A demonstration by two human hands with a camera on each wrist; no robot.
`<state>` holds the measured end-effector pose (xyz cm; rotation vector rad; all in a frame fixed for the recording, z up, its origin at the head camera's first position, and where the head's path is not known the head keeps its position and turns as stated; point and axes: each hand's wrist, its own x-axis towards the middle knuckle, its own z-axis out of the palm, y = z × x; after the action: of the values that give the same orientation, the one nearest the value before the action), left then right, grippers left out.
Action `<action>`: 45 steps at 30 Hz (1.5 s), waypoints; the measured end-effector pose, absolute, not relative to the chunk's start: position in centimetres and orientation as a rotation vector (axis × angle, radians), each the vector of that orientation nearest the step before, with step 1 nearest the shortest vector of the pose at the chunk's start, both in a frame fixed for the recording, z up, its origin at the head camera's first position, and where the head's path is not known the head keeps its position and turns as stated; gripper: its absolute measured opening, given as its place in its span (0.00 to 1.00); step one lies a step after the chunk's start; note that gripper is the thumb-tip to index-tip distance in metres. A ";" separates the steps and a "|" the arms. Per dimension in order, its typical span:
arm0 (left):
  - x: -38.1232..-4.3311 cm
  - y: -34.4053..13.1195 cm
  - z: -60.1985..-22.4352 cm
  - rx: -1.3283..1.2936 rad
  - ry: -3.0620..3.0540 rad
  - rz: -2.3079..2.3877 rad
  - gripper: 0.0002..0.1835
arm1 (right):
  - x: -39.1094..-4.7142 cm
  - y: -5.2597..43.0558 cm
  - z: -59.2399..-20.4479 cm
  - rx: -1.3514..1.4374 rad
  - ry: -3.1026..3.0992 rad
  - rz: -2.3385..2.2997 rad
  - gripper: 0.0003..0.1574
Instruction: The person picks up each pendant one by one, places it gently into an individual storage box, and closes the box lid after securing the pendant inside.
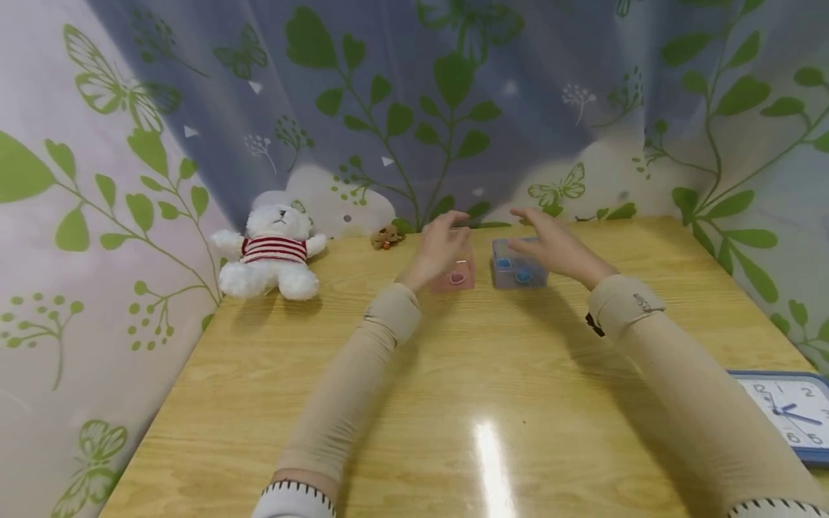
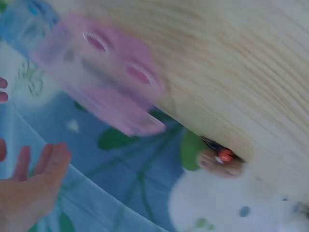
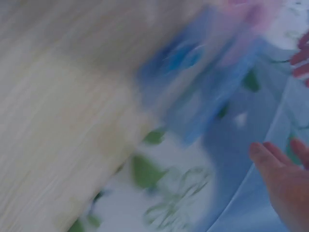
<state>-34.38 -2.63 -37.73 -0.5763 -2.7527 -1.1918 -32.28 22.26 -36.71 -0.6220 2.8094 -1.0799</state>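
A see-through pink plastic box (image 1: 463, 279) with darker pink oval latches stands at the back of the wooden table. Just right of it is a see-through blue plastic box (image 1: 518, 281) with bright blue latches. My left hand (image 1: 435, 252) hovers by the pink box and hides part of it in the head view. In the left wrist view, a gap shows between that hand (image 2: 34, 186) and the pink box (image 2: 104, 72). My right hand (image 1: 558, 250) is raised beside the blue box, its fingers extended. The right wrist view, blurred, shows the blue box (image 3: 193, 79) apart from the hand (image 3: 285, 179).
A white teddy bear (image 1: 275, 248) in a red-striped shirt sits at the table's back left. A small brown toy (image 1: 386, 237) lies between bear and pink box. At the right edge lies a blue-framed clock (image 1: 786, 410). A leaf-patterned curtain (image 1: 401, 108) hangs behind the table.
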 end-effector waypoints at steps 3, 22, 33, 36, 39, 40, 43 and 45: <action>-35.0 -4.7 -37.5 -0.414 -2.733 -1.339 0.23 | -32.8 19.5 -35.9 -0.552 2.693 -1.281 0.48; -36.4 -7.8 -38.6 0.022 -2.809 -1.861 0.39 | -35.4 10.7 -37.8 -0.196 2.374 -1.508 0.57; -36.4 -7.8 -38.9 0.047 -2.626 -2.025 0.38 | -35.8 10.4 -38.7 -0.208 2.358 -1.588 0.56; -36.5 -7.8 -39.1 0.045 -2.546 -2.101 0.38 | -35.9 10.3 -38.7 -0.186 2.321 -1.645 0.57; -36.5 -7.8 -39.1 0.045 -2.522 -2.096 0.39 | -35.9 10.1 -38.4 -0.147 2.266 -1.721 0.58; -36.5 -7.8 -39.1 0.041 -2.519 -2.086 0.40 | -35.9 10.1 -38.4 -0.136 2.248 -1.742 0.58; -36.4 -7.9 -39.1 0.022 -2.523 -2.041 0.40 | -35.9 9.9 -38.2 -0.132 2.201 -1.808 0.57; -36.4 -7.9 -39.2 0.014 -2.529 -2.001 0.39 | -35.9 9.8 -38.2 -0.142 2.183 -1.838 0.55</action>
<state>-36.36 -7.88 -39.21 0.0136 -2.5294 -2.0009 -35.91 9.84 -38.23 -0.1415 2.1831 -1.8381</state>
